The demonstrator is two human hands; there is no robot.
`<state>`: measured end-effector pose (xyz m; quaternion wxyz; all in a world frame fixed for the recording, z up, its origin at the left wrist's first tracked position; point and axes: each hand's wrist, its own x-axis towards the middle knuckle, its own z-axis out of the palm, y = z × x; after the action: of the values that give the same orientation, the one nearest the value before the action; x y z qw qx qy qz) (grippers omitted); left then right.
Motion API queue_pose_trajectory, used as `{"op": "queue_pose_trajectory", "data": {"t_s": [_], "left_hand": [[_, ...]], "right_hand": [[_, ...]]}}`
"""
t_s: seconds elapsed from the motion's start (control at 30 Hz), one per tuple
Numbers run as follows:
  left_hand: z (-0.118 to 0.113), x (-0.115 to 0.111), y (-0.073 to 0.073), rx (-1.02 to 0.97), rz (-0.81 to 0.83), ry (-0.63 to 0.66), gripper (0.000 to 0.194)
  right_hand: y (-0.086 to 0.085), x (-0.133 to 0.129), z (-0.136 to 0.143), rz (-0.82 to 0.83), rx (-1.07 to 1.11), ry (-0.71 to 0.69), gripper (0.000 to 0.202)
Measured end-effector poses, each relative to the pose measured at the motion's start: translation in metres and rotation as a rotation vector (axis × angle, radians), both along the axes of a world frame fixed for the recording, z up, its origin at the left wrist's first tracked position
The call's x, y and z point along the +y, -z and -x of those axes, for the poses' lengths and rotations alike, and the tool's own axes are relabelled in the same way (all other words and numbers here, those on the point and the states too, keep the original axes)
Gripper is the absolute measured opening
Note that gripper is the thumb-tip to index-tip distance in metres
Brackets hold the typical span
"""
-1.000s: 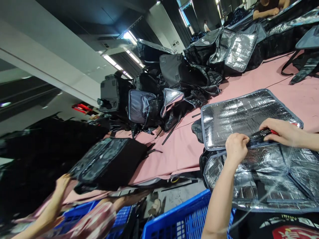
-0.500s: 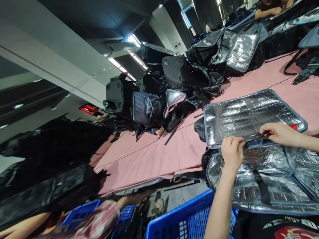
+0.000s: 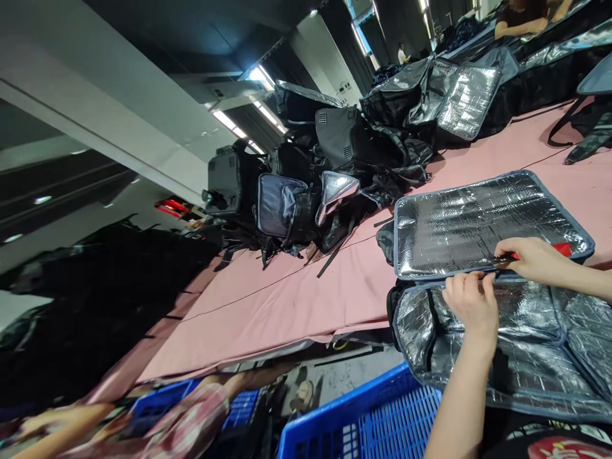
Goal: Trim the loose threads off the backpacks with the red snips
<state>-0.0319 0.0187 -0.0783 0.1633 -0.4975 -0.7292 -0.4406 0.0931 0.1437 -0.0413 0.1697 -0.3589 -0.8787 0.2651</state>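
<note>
An insulated bag [image 3: 535,357] with a crinkled silver foil lining lies open at the right, its foil-lined lid [image 3: 473,223] folded back on the pink-covered table. My left hand [image 3: 473,303] has its fingers closed on the seam where lid and body meet. Just right of it, my right hand [image 3: 530,258] grips a red-handled tool [image 3: 563,249]; a thin dark tip points left along the lid's lower edge. The fist covers most of this tool, so its exact kind is hidden.
Black and silver-lined bags [image 3: 344,143] are heaped across the pink table [image 3: 268,299]. A blue plastic crate [image 3: 354,408] stands below the table edge. At the lower left are another person's arms and a checked sleeve [image 3: 191,414]. Another person [image 3: 526,19] is at the far right.
My left hand has shifted right along the seam, closer to my right hand. The right hand stays near the same spot, with more of the red handle showing.
</note>
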Motion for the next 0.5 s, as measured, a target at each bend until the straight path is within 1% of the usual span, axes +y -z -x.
{"op": "queue_pose_trajectory", "data": {"t_s": [0.13, 0.17, 0.27, 0.33, 0.4, 0.43, 0.5], "left_hand": [[-0.007, 0.004, 0.005, -0.058, -0.056, -0.004, 0.016], [-0.006, 0.004, 0.006, -0.077, -0.073, 0.03, 0.016], [-0.002, -0.002, 0.007, -0.136, -0.109, 0.192, 0.016], [0.001, -0.007, 0.006, -0.18, -0.105, 0.251, 0.014], [0.003, -0.013, 0.005, -0.275, -0.068, 0.238, 0.007], [0.003, -0.015, 0.004, -0.348, -0.033, 0.225, 0.007], [0.002, -0.017, 0.002, -0.529, 0.051, 0.207, 0.016]], "right_hand": [[0.003, -0.002, 0.0, -0.021, 0.008, 0.037, 0.015], [0.003, -0.002, -0.001, -0.016, 0.004, 0.036, 0.014], [0.0, 0.0, -0.006, 0.02, -0.016, 0.027, 0.016], [-0.002, 0.002, -0.007, 0.045, -0.027, 0.024, 0.018], [-0.002, 0.003, -0.007, 0.058, -0.033, 0.023, 0.02], [-0.002, 0.003, -0.007, 0.062, -0.034, 0.024, 0.02], [-0.002, 0.002, -0.006, 0.064, -0.036, 0.033, 0.021]]}}
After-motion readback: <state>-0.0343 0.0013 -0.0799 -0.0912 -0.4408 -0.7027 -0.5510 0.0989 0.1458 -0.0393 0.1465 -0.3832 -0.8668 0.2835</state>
